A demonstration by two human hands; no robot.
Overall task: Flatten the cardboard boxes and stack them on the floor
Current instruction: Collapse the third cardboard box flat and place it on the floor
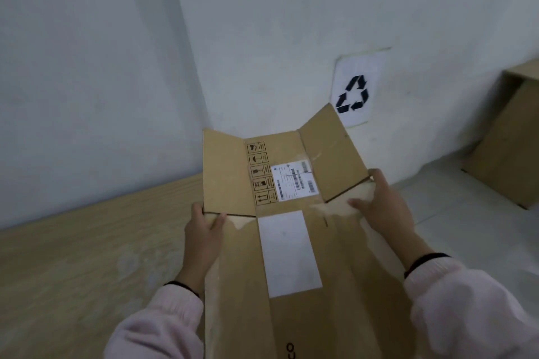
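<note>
A brown cardboard box [344, 285], opened out and nearly flat, fills the lower middle of the head view. Its far flaps stand up and spread; the middle flap carries handling symbols and a barcode label, and a blank white label sits on the panel below. My left hand [202, 237] grips the box's left edge at the flap fold, thumb on top. My right hand [382, 207] holds the right edge at the opposite fold, fingers over torn paper. Pink sleeves cover both forearms.
A wooden table top [78, 256] lies under and left of the box. The white wall behind bears a paper sheet with a recycling symbol [354, 90]. Another cardboard box [507, 140] leans against the wall on the pale floor at right.
</note>
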